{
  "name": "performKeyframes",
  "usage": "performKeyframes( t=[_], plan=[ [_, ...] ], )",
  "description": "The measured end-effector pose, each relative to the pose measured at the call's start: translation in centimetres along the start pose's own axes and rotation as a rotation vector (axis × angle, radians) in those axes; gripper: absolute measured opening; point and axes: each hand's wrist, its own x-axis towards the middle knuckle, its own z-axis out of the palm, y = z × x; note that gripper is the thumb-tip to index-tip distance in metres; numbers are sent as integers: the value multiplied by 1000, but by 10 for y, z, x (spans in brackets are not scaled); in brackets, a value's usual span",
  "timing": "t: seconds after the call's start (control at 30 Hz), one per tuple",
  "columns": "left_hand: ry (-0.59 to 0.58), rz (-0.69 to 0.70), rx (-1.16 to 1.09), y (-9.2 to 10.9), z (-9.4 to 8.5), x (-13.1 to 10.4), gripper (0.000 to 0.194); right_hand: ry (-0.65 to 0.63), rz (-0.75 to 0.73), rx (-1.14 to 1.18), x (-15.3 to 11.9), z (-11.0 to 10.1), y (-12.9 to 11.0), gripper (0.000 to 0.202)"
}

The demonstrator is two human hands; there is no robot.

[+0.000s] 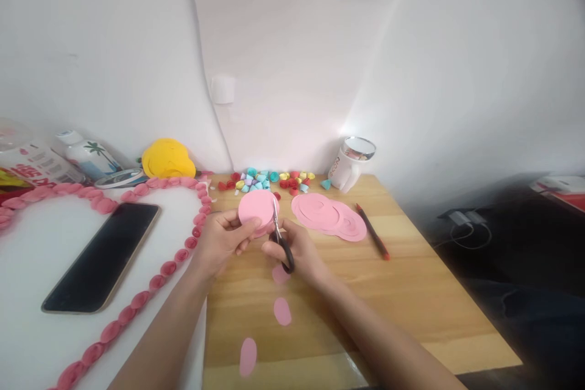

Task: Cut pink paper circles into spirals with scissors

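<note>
My left hand [228, 234] pinches a round piece of pink paper [255, 206] between thumb and fingers, above the wooden table. In my right hand [297, 248] is a pair of scissors [284, 248] with black handles; the blades point away from me and lie against the right edge of the paper. Whether the blades are fully closed I cannot tell. Below the hands, several small pink paper ovals [282, 311] lie on the table. Just right of the hands sit larger pink paper circles with spiral lines [317, 212], overlapping one another.
A black pen with red ends [373, 231] lies at the right, near a white mug [351, 164]. Small coloured paper rolls [258, 180] line the wall. On the left, a white board [169, 219] carries pink paper roses [139, 300] and a phone [103, 259]; bottles [89, 155] stand behind.
</note>
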Motion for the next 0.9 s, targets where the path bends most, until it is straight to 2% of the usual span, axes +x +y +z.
performKeyframes(
  t=[0.2,0.3,0.5,0.7,0.9],
  plan=[
    [20,11,-49,-3,-1,1,20,6,-4,-9,0,1,0,38],
    [-7,-9,-73,-4,1,1,23,7,-14,2,-1,3,2,39],
    [-2,-1,44,-5,3,-1,36,-66,31,16,-3,5,4,43],
    [-14,-20,90,-8,2,1,32,-58,-71,40,0,2,-4,47],
    [-20,-7,80,-7,3,1,31,-67,-60,31,1,3,-5,47]
  ],
)
